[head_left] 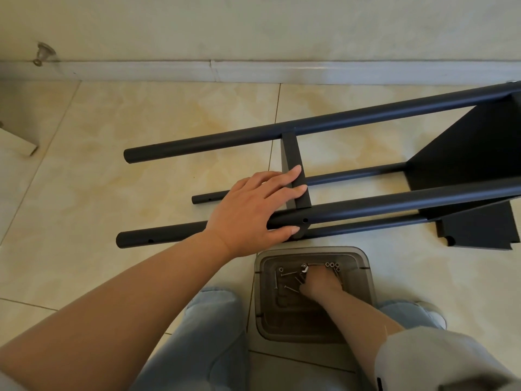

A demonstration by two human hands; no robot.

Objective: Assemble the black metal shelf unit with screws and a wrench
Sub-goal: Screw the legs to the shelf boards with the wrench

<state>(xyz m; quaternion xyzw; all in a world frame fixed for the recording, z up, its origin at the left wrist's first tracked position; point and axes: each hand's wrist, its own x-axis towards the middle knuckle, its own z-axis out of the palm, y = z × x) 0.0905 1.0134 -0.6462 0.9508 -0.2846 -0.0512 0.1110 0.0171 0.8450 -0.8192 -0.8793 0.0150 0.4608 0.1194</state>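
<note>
The black metal shelf unit (366, 203) lies on its side on the tiled floor, its poles pointing left. A narrow black shelf panel (291, 153) spans the two upper poles. My left hand (248, 210) rests over the near upper pole, fingers laid straight on that panel and thumb along the pole's near side. Below it stands a grey translucent bin (370, 277) holding several screws (287, 273) and small round nuts (332, 265). My right hand (318, 283) reaches down into the bin, fingertips among the screws. Its fingers are hidden. No wrench shows.
A wide black end panel (465, 153) closes the unit at the right, and a loose black panel (479, 230) lies flat beside it. The wall and skirting board (253, 71) run along the back, with a door stopper (42, 53) at left. My knees flank the bin.
</note>
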